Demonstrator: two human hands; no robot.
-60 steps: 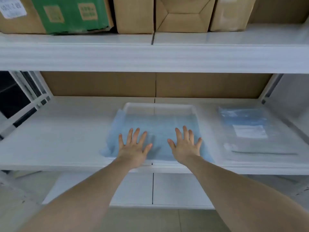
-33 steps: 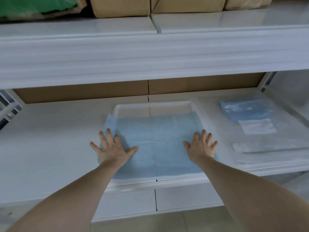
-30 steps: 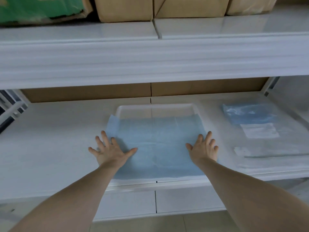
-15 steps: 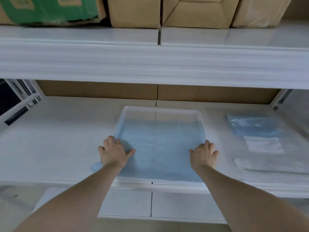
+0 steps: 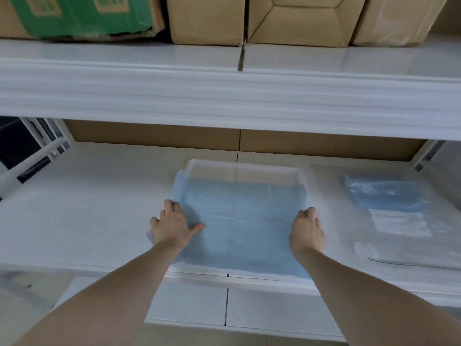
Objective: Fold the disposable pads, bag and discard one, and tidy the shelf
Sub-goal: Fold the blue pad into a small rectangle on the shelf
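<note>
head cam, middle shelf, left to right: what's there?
left hand → blue pad lying over the clear tray → right hand → bagged blue pad in a clear plastic bag.

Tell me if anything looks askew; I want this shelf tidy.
The blue pad overhangs the white tray: its left edge spills past the rim, its front reaches the shelf lip. Both hands, left and right, curl on its side edges.
</note>
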